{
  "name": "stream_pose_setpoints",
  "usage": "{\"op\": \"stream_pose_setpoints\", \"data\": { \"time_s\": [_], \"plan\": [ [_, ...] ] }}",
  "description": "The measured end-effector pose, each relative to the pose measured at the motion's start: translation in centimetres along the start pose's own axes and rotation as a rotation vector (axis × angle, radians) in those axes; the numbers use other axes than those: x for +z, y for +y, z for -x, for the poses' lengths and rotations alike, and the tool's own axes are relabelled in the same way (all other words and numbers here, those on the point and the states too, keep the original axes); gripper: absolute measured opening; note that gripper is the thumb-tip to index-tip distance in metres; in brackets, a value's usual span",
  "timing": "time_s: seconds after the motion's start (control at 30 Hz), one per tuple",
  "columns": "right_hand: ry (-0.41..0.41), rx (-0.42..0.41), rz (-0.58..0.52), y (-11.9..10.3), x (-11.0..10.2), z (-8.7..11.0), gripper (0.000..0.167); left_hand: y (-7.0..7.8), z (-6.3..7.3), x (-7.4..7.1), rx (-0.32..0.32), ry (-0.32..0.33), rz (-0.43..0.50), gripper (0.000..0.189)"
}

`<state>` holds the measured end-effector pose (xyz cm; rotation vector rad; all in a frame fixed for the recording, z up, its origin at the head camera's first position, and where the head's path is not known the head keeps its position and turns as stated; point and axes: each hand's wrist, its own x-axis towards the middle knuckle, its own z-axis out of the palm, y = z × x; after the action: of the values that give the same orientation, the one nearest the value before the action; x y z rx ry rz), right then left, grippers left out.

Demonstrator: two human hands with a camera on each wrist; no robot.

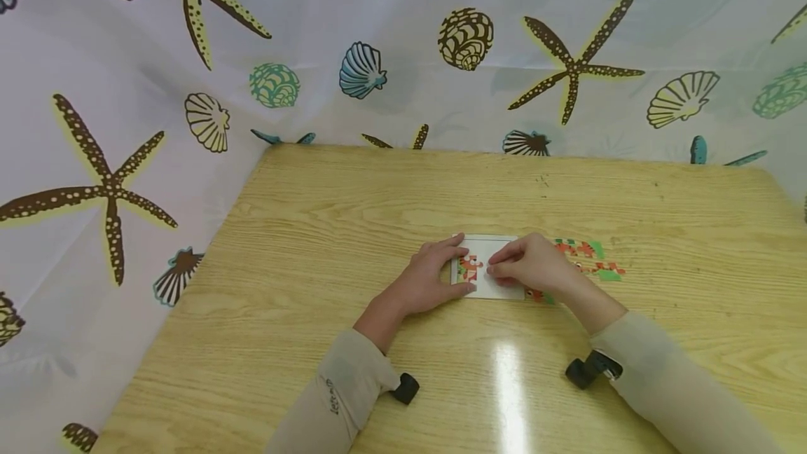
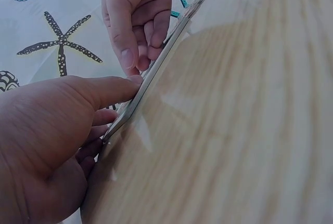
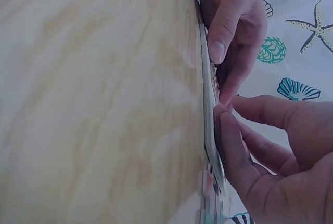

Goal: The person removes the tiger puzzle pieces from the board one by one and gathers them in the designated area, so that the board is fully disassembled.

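Note:
A white puzzle board [image 1: 498, 289] lies flat on the table, with a few joined orange puzzle pieces [image 1: 468, 268] at its left end. My left hand [image 1: 429, 279] rests over that end, its fairly straight thumb and fingers pressing on the board to either side of those pieces. Just right of them, the thumb and fingertips of my right hand [image 1: 529, 261] come together low over the board in a pinch. What they hold looks like a small puzzle piece, almost wholly covered by the fingers. Both wrist views show the board [image 2: 156, 68] edge-on.
Loose orange and green puzzle pieces [image 1: 608, 274] lie on the wooden table [image 1: 328, 230] right of the board, some partly behind the right hand and wrist. A white cloth [image 1: 410, 104] printed with starfish and shells hangs behind the table and at its left side.

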<state>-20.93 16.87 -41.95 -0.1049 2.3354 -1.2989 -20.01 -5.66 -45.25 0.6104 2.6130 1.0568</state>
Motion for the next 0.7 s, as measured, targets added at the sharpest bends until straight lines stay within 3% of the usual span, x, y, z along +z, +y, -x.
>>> {"op": "stream_pose_setpoints", "data": {
  "time_s": [0.7],
  "plan": [
    [-0.022, -0.052, 0.034, -0.5, 0.69, -0.68, 0.02, 0.04, 0.03, -0.01, 0.013, 0.005, 0.011, 0.064]
  ]
}}
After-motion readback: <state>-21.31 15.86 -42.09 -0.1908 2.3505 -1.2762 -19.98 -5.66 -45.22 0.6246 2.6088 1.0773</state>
